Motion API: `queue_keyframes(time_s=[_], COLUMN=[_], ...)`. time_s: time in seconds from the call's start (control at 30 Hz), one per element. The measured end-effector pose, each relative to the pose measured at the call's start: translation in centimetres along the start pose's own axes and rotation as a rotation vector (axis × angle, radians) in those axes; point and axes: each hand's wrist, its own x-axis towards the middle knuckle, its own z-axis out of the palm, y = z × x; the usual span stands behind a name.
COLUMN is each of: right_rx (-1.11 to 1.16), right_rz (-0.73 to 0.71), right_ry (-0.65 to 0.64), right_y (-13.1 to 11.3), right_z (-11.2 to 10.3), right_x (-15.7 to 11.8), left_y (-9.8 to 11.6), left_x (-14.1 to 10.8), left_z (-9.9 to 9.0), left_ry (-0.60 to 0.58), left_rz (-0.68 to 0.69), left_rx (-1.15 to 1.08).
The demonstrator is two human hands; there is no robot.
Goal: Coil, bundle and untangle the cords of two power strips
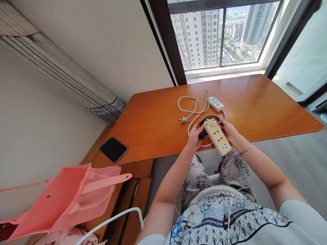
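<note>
A cream power strip with a black cord is held over the table's front edge, tilted with its socket face up. My left hand is closed around the black plug and coiled cord at the strip's left. On the other side my right hand grips the cord by the strip's upper end, fingers partly hidden. Just beyond my hands lies a smaller white power strip on the table. Its white cord loops leftward to a plug.
The wooden table stretches across to a window. On its left end rests a black tablet. A pink bag stands at the lower left, near open drawers and a white curved bar.
</note>
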Motion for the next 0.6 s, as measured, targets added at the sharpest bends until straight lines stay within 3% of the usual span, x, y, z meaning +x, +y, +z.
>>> queue_keyframes(time_s=[0.2,0.4,0.6], right_rx=[-0.139,-0.144,-0.115], right_rz=[-0.114,-0.108,-0.057], right_ry=[0.052,0.092,-0.003], right_y=[0.3,0.37,0.08], right_z=[-0.29,-0.46,-0.47], right_x=[0.87,1.0,0.48], left_y=[-0.2,0.08,0.11], left_x=[-0.22,-0.01,0.19], left_z=[-0.09,0.12,0.31], left_ry=[-0.05,-0.092,-0.026], left_rz=[0.013,0.033,0.034], left_rx=[0.057,0.241,0.263])
